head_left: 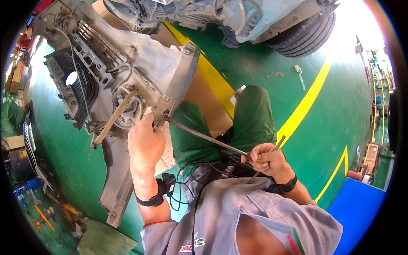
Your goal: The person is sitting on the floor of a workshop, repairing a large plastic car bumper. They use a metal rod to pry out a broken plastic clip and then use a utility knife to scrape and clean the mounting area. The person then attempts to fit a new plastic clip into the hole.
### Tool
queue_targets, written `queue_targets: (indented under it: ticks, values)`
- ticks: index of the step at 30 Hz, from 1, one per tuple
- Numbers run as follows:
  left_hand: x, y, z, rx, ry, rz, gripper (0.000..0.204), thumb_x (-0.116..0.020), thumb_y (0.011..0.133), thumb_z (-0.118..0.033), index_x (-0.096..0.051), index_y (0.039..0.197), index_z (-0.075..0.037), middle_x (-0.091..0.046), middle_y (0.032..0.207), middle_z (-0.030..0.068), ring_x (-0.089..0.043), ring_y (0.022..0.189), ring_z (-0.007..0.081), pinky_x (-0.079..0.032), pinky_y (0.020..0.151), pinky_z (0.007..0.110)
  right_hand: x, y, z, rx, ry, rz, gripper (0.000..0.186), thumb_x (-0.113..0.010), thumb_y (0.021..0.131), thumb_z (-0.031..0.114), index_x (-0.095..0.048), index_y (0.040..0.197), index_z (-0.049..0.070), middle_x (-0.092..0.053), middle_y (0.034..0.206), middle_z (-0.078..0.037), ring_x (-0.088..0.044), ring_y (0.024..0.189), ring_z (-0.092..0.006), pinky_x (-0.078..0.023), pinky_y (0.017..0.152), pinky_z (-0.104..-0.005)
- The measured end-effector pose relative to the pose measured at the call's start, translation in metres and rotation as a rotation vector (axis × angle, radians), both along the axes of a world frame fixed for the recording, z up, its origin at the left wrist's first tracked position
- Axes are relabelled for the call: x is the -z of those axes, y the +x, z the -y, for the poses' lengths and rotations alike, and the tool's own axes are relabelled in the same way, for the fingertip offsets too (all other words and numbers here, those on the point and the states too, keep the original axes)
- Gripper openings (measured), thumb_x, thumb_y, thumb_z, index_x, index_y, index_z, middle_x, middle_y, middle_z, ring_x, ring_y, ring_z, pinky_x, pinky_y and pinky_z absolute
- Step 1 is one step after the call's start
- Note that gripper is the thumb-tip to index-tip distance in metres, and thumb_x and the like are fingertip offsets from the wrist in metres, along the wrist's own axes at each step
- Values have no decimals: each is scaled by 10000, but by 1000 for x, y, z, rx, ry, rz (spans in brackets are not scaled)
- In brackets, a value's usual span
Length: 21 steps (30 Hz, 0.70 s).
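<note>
A large grey car bumper (155, 57), inner side up, lies at the left and reaches close to my knees. My right hand (268, 161) is closed round the cross handle of a T-handle socket wrench (204, 137). The wrench's long shaft slants up and left, and its tip meets the bumper's near corner. Beside that tip, my left hand (146, 142) has its fingers curled in at the bumper's edge; what they grip is hidden. A beige tube (114, 119) and a round lamp-like part (127, 106) sit on the bumper just beyond my left hand.
Ahead stands a car with exposed front parts and a black tyre (304, 36). Brown cardboard (208, 102) lies under the bumper and before my knees. Yellow lines (308, 100) cross the green floor. Tools (42, 216) lie at the far left; a blue surface (357, 212) is at the right.
</note>
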<state>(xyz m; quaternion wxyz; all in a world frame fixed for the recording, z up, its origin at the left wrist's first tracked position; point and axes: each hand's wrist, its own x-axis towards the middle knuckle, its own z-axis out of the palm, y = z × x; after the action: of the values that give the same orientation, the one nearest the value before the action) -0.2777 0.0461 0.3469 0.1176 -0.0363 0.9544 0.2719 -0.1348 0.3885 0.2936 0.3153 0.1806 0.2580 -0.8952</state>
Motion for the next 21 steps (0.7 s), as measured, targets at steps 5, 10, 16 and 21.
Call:
queue_targets:
  ticks: [5, 10, 16, 21]
  values:
    - [-3, 2, -1, 5, -17, -12, 174, -680, 837, -88, -593, 945, 18, -648, 870, 288, -592, 932, 509, -459, 777, 557, 8, 4, 3, 31, -43, 92, 135, -553, 918, -36, -675, 956, -78, -635, 1142, -348, -333, 516, -47, -248, 434, -164]
    - [-5, 4, -1, 20, -66, -21, 192, -683, 840, -93, -598, 975, 13, -652, 872, 285, -595, 921, 509, -458, 769, 563, 20, 3, 6, 34, -212, 175, 134, -540, 931, -30, -667, 975, -41, -629, 1182, -311, -339, 530, -26, -268, 443, -157]
    - [1, 9, -2, 13, -130, -40, 217, -672, 857, -95, -616, 1035, 16, -670, 878, 283, -619, 909, 498, -472, 775, 558, 31, 3, 12, -8, -340, 294, 138, -528, 945, -28, -655, 994, -7, -633, 1232, -270, -336, 542, -13, -272, 451, -160]
    - [-1, 9, -1, 33, -146, -101, 288, -653, 874, -93, -631, 1126, 45, -683, 889, 283, -641, 906, 482, -487, 789, 544, 13, 10, 22, -37, -205, 148, 129, -543, 952, -43, -663, 985, -8, -638, 1242, -268, -354, 556, -45, -264, 480, -180]
